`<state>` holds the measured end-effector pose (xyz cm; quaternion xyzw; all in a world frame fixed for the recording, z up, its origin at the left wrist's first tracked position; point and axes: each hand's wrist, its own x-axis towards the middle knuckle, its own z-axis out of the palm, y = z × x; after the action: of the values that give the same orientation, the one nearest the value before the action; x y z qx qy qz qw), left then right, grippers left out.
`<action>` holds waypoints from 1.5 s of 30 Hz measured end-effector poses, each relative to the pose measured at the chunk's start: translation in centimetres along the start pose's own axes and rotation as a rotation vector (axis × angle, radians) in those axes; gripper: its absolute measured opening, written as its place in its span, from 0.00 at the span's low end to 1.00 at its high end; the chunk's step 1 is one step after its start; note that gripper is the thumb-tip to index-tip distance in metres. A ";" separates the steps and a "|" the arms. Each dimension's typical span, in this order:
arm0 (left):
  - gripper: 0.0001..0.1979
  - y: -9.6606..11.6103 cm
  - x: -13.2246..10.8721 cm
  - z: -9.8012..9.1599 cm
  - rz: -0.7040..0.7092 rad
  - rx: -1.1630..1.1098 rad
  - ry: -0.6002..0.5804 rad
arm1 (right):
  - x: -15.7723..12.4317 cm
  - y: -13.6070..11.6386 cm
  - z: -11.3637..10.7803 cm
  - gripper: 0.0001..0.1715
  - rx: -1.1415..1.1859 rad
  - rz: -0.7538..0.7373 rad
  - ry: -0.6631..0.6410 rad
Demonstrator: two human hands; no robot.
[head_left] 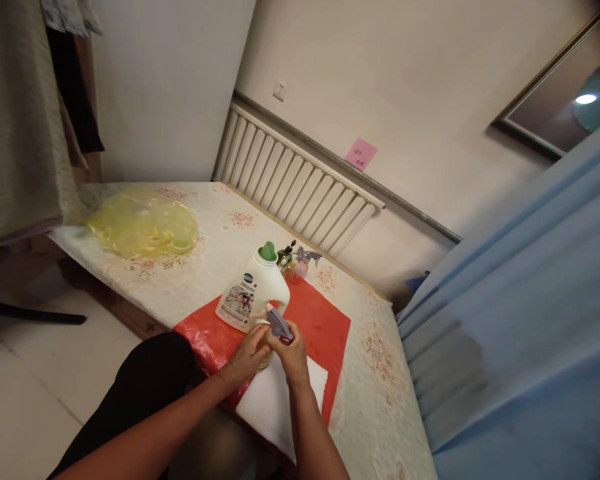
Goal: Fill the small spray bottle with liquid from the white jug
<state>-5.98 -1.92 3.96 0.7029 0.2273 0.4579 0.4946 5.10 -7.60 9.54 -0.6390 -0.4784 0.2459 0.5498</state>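
Note:
In front of me my right hand (291, 345) is closed around the grey trigger sprayer head (279, 325) of a spray bottle (264, 364). My left hand (250, 353) is closed at the bottle's neck, and the fingers of both hands meet there. Most of the bottle's body is hidden behind my hands. Just beyond them a large white detergent jug (260, 287) with a picture label and a green spout stands on a red sheet (320, 327). Beneath my wrists lies a white cloth (273, 407).
More spray bottles (300, 263) with grey and dark heads stand behind the jug. On the table's (215, 213) left lie a yellow plastic bag (135, 223) and a green cap (181, 247). A radiator (295, 177) borders the far edge; a blue curtain (520, 300) hangs at the right.

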 end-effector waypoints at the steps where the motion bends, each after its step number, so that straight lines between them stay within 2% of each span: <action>1: 0.14 0.0 0.0 0.0 0.005 -0.004 0.000 | 0.1 -0.2 -0.3 0.23 -0.004 -0.019 -0.035; 3: 0.14 0.0 0.0 0.1 0.012 -0.011 0.005 | 0.5 -0.5 -1.0 0.21 -0.031 -0.055 -0.095; 5: 0.14 -0.1 0.0 0.2 0.008 -0.012 0.021 | 0.9 -0.7 -1.4 0.15 -0.067 -0.081 -0.131; 8: 0.17 -0.3 -0.1 0.3 -0.006 -0.009 0.044 | 1.1 -0.7 -1.4 0.10 -0.111 -0.105 -0.128; 11: 0.18 -0.4 -0.2 0.3 -0.010 -0.011 0.044 | 1.0 -0.2 -0.7 0.09 -0.148 -0.110 -0.043; 16: 0.16 -0.1 -0.1 0.3 0.008 -0.021 0.034 | 0.2 0.9 1.7 0.14 -0.205 -0.054 0.215; 19: 0.14 0.1 0.0 0.2 0.026 -0.029 0.020 | -0.1 1.0 2.4 0.16 -0.218 -0.027 0.274; 22: 0.14 0.3 0.0 0.1 0.040 -0.039 0.008 | -0.2 0.6 1.7 0.13 -0.196 -0.037 0.199; 24: 0.14 0.3 -0.1 0.1 0.043 -0.043 0.002 | -0.2 0.1 0.8 0.11 -0.168 -0.064 0.094; 27: 0.14 0.2 -0.2 0.1 0.038 -0.046 0.002 | 0.0 -0.5 -0.5 0.13 -0.128 -0.100 -0.059; 31: 0.16 0.2 -0.2 0.2 0.026 -0.038 0.010 | 0.3 -0.5 -1.0 0.13 -0.108 -0.109 -0.108; 36: 0.15 0.3 -0.2 0.2 0.019 -0.020 0.016 | -0.1 0.1 0.1 0.06 -0.101 -0.099 0.032; 42: 0.13 0.4 -0.1 0.1 0.010 -0.003 0.017 | -1.0 1.3 2.6 0.06 -0.094 -0.050 0.294; 45: 0.13 0.5 -0.1 0.0 0.012 0.002 0.007 | -1.2 1.3 2.7 0.06 -0.088 -0.054 0.307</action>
<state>-6.04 -2.22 4.41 0.7030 0.2251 0.4633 0.4903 2.81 -7.30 7.34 -0.6795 -0.4161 0.1095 0.5942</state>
